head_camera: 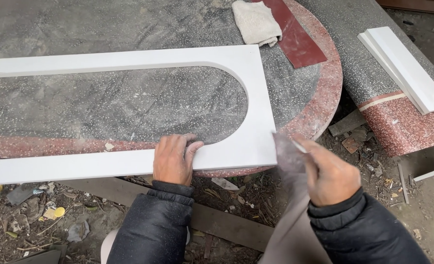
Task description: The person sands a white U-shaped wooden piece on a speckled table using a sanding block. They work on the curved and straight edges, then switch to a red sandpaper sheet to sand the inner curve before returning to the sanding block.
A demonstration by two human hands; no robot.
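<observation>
A dusty grey speckled stone counter (104,105) with a red-flecked rounded rim fills the upper left and centre of the frame. On it lies a white U-shaped board (256,112), its two long arms running toward the left edge and its closed, arched end at centre right; the lower arm overhangs the rim of the counter.

At upper right, a second grey-and-red stone slab (373,83) slopes toward the right edge, carrying two stacked white strips (405,68) set diagonally. A dark red flat strip (297,39) lies across the top centre of the counter, partly under a folded off-white cloth (256,22).

Two dark padded sleeves enter from the bottom edge. The left hand (174,159), at lower centre, presses flat and palm-down on the lower arm of the white U-shaped board, fingers spread slightly, the fingertips reaching the inner curved edge. The right hand (327,176), at lower right, is closed around a sheet of grey sandpaper (288,154), held against the outer corner of the board's closed end; the sheet blurs, and its exact contact with the edge cannot be made out.

Below the counter, the bare ground (41,220) at lower left is strewn with dry leaves, scraps and a small yellow fragment (59,211); a weathered wooden plank (227,225) crosses it.
</observation>
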